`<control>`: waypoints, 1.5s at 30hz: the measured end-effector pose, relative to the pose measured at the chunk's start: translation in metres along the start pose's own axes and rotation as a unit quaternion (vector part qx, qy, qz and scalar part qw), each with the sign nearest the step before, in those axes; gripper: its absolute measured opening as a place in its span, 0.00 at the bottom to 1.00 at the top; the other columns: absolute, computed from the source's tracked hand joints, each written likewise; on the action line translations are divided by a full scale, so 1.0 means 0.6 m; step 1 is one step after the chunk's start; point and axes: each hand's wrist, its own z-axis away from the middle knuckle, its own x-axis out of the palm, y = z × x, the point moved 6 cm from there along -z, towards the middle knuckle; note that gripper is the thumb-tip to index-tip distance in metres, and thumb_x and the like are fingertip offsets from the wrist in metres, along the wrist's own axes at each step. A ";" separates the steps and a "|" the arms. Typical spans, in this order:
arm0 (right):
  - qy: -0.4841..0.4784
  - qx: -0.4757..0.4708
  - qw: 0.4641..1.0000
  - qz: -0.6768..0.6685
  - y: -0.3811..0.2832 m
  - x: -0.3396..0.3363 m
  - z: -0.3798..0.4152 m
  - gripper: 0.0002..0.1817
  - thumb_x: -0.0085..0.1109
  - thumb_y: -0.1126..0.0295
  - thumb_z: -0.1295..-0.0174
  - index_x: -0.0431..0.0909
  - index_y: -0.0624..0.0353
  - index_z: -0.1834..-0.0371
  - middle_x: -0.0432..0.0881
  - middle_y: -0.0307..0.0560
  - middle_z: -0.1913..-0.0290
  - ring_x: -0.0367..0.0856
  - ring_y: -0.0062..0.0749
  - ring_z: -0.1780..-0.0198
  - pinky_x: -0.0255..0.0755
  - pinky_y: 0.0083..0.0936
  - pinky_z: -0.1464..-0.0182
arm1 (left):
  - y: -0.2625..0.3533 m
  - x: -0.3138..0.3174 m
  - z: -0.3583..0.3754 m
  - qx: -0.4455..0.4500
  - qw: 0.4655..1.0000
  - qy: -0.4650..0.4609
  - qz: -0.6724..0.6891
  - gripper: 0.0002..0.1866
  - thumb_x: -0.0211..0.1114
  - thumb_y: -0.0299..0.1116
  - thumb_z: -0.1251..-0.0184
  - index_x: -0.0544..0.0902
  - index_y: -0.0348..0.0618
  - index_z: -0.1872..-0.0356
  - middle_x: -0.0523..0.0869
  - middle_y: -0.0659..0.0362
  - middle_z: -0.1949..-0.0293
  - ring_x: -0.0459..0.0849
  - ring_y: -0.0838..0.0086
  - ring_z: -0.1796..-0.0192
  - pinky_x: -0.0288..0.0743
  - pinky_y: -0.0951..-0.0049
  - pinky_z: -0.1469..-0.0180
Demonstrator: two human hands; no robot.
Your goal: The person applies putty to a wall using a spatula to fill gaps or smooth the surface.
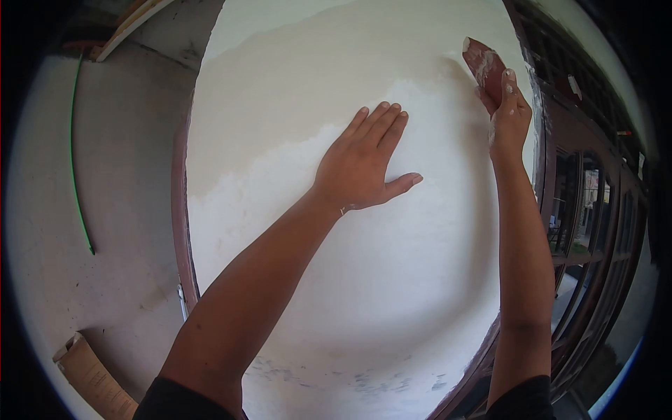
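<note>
My left hand (364, 154) lies flat against a pale wall panel (336, 266), its fingers stretched out and the thumb spread to the right. Higher up at the right, my right hand (511, 115) grips a reddish-brown piece (484, 64) smeared with whitish paste. Paste also marks the fingers of that hand. The panel's upper left part is beige, and the rest is whiter, with an uneven border between the two near my left fingers. Small dark marks show low on the panel.
Dark frames with glass panes (591, 203) stand to the right of the panel. On the left are a grey wall (126, 168), a thin green strip (73, 154) and, at the bottom, a brown cardboard piece (94, 378). A curved wooden piece (129, 26) is at the top left.
</note>
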 end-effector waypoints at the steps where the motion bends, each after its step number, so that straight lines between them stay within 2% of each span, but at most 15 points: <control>1: 0.000 0.000 1.000 0.002 0.000 0.000 0.004 0.29 0.53 0.52 0.25 0.77 0.72 0.39 0.80 0.58 0.42 0.79 0.36 0.40 0.75 0.33 0.34 | 0.000 0.000 0.001 0.000 1.000 0.000 0.001 0.43 0.65 0.58 0.35 0.67 0.33 0.30 0.70 0.46 0.29 0.66 0.55 0.25 0.59 0.54 0.23; 4: -0.021 -0.035 0.998 0.048 0.001 0.008 0.015 0.29 0.53 0.52 0.25 0.77 0.73 0.40 0.80 0.59 0.43 0.79 0.37 0.40 0.73 0.34 0.33 | -0.001 -0.003 0.002 0.009 1.000 0.006 -0.004 0.43 0.64 0.58 0.35 0.67 0.33 0.30 0.71 0.46 0.30 0.66 0.56 0.25 0.59 0.55 0.23; 9: -0.055 -0.095 0.983 0.149 -0.009 0.008 0.030 0.24 0.53 0.54 0.24 0.80 0.65 0.40 0.85 0.51 0.49 0.80 0.29 0.43 0.69 0.27 0.35 | 0.000 -0.004 0.004 0.014 1.000 0.007 -0.011 0.41 0.64 0.57 0.34 0.68 0.33 0.31 0.71 0.47 0.30 0.68 0.57 0.26 0.59 0.57 0.23; 12: -0.053 -0.093 0.974 0.201 -0.022 0.002 0.042 0.22 0.56 0.57 0.25 0.81 0.62 0.39 0.87 0.48 0.50 0.81 0.27 0.44 0.71 0.25 0.38 | 0.000 -0.004 0.003 0.012 1.000 0.006 -0.013 0.40 0.64 0.55 0.34 0.69 0.34 0.31 0.72 0.47 0.30 0.68 0.57 0.26 0.59 0.56 0.23; 16: -0.107 -0.108 0.974 0.169 -0.010 -0.014 0.032 0.20 0.60 0.60 0.28 0.81 0.61 0.40 0.86 0.51 0.47 0.82 0.30 0.44 0.72 0.26 0.38 | -0.001 -0.004 0.000 0.010 1.000 -0.007 -0.022 0.38 0.65 0.53 0.34 0.70 0.35 0.31 0.72 0.47 0.30 0.68 0.58 0.26 0.59 0.56 0.23; 18: -0.134 -0.217 0.937 0.239 -0.022 -0.013 0.025 0.20 0.64 0.61 0.31 0.82 0.57 0.40 0.83 0.53 0.42 0.84 0.35 0.43 0.75 0.28 0.39 | 0.002 -0.006 -0.003 0.007 1.000 -0.004 -0.007 0.36 0.64 0.51 0.33 0.70 0.36 0.32 0.74 0.48 0.33 0.70 0.56 0.29 0.60 0.54 0.24; 19: -0.138 -0.216 0.939 0.231 -0.025 -0.016 0.021 0.20 0.64 0.61 0.31 0.82 0.57 0.40 0.83 0.53 0.42 0.84 0.35 0.43 0.75 0.28 0.39 | 0.008 -0.006 -0.008 0.001 1.000 -0.007 -0.013 0.36 0.64 0.51 0.33 0.70 0.36 0.32 0.74 0.48 0.33 0.70 0.56 0.29 0.60 0.54 0.24; 21: -0.181 -0.262 0.899 0.301 -0.041 -0.010 0.017 0.22 0.68 0.60 0.36 0.82 0.53 0.40 0.80 0.53 0.38 0.81 0.40 0.39 0.75 0.33 0.36 | 0.019 -0.007 -0.020 -0.033 0.999 0.010 -0.027 0.35 0.63 0.51 0.32 0.70 0.36 0.32 0.76 0.46 0.36 0.72 0.55 0.31 0.61 0.52 0.26; 22: -0.185 -0.264 0.901 0.292 -0.042 -0.012 0.008 0.22 0.68 0.60 0.36 0.82 0.53 0.40 0.80 0.53 0.38 0.81 0.40 0.39 0.75 0.33 0.36 | 0.029 -0.004 -0.030 -0.038 0.999 0.009 -0.036 0.35 0.63 0.51 0.32 0.70 0.36 0.32 0.76 0.46 0.36 0.72 0.55 0.31 0.61 0.52 0.26; 24: -0.224 -0.350 0.840 0.348 -0.046 -0.007 0.003 0.24 0.70 0.59 0.39 0.82 0.51 0.39 0.79 0.51 0.36 0.77 0.42 0.34 0.74 0.35 0.35 | 0.048 0.005 -0.049 -0.082 0.995 0.022 -0.044 0.36 0.62 0.52 0.31 0.70 0.35 0.32 0.75 0.45 0.37 0.72 0.53 0.33 0.61 0.50 0.27; 27: -0.265 -0.380 0.813 0.353 -0.040 -0.007 -0.016 0.25 0.70 0.59 0.39 0.81 0.53 0.39 0.78 0.49 0.35 0.73 0.44 0.31 0.73 0.36 0.33 | 0.083 0.025 -0.070 -0.093 0.993 0.073 -0.030 0.36 0.61 0.53 0.31 0.69 0.34 0.32 0.73 0.43 0.35 0.70 0.51 0.31 0.60 0.50 0.26; 31: -0.296 -0.405 0.791 0.350 -0.032 -0.008 -0.032 0.26 0.69 0.59 0.38 0.80 0.55 0.38 0.78 0.50 0.34 0.72 0.44 0.30 0.70 0.36 0.31 | 0.101 0.053 -0.063 -0.088 0.992 0.063 -0.061 0.37 0.63 0.51 0.32 0.69 0.30 0.33 0.70 0.43 0.33 0.68 0.50 0.29 0.58 0.50 0.24; 33: -0.300 -0.436 0.758 0.381 -0.033 -0.003 -0.026 0.26 0.67 0.58 0.36 0.79 0.58 0.37 0.77 0.50 0.34 0.70 0.45 0.29 0.68 0.36 0.29 | 0.099 0.055 -0.064 -0.097 0.992 0.060 -0.058 0.37 0.63 0.51 0.33 0.69 0.30 0.33 0.70 0.43 0.32 0.67 0.51 0.28 0.57 0.50 0.24; 45: -0.318 -0.402 0.750 0.417 -0.010 -0.045 -0.004 0.27 0.60 0.55 0.31 0.77 0.60 0.35 0.77 0.51 0.33 0.69 0.46 0.28 0.63 0.37 0.26 | 0.102 0.055 -0.062 -0.112 0.990 0.044 -0.068 0.37 0.64 0.49 0.34 0.70 0.30 0.32 0.70 0.44 0.30 0.65 0.53 0.26 0.55 0.53 0.22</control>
